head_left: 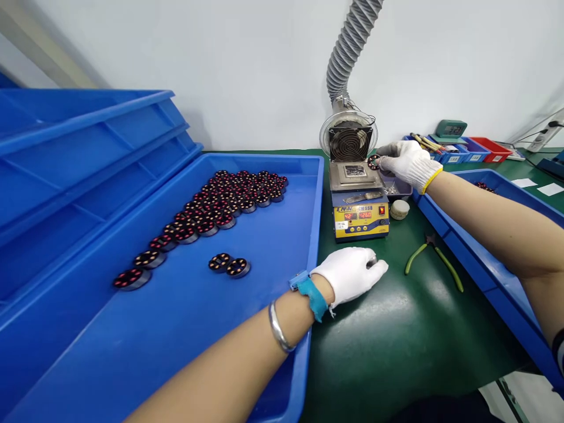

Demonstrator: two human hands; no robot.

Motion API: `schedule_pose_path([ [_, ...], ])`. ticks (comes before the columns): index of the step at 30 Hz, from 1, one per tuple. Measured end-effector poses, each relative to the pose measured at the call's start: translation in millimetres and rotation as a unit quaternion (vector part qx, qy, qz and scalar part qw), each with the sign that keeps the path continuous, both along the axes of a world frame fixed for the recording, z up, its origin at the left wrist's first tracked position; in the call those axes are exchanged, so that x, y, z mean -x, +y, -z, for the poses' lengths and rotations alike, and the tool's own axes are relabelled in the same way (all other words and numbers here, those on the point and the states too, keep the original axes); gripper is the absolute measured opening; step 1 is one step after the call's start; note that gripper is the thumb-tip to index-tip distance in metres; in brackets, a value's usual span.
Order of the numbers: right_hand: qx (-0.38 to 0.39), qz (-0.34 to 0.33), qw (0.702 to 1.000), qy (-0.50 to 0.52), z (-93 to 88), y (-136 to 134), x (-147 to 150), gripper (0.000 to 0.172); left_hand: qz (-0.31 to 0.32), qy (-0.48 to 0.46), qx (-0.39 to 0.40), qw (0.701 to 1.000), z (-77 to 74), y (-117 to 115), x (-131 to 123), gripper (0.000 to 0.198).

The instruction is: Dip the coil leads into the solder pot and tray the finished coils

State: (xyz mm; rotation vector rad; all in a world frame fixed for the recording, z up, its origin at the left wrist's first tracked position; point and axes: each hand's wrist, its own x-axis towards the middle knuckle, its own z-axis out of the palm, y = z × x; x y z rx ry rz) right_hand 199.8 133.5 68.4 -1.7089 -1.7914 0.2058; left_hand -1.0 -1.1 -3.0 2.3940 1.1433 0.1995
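My right hand (408,163), in a white glove, grips a small round black part (373,162) with light and reddish dots round its face. It holds the part up beside the solder pot (355,171), at the pot's right edge. My left hand (350,275), gloved too, rests over the green mat just in front of the pot's yellow control box (361,222). Its thumb stands apart from the curled fingers, and no object shows in it. Many similar round black parts (220,202) lie in rows in the blue tray (268,294), two of them set apart.
Green-handled pliers (434,258) lie on the mat (396,352). A flat metal blade (363,197) lies across the pot's front. A small round tin (399,210) stands beside it. Behind rises a fan with a grey hose (348,53). Another blue tray (471,235) stands right; stacked trays (88,153) stand left.
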Motion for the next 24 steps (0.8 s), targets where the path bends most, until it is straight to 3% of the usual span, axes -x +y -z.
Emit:
schedule_pose_path([
  [4,0.003,-0.004,0.999,-0.035,-3.5,-1.6,-0.3,0.038,0.001,0.003,0.011,1.000,-0.7,-0.3,0.5,0.048],
  [13,-0.012,0.002,0.976,-0.220,-9.7,-6.4,8.5,0.039,0.008,0.016,0.014,1.000,1.7,0.3,0.9,0.048],
  [20,0.002,0.007,0.946,-0.324,-11.6,5.4,23.1,0.029,0.011,0.034,0.016,0.999,1.5,0.8,0.7,0.047],
  [24,0.014,0.003,0.939,-0.345,-12.1,11.3,29.3,0.033,0.012,0.044,0.019,0.999,-0.2,0.5,0.6,0.048],
])
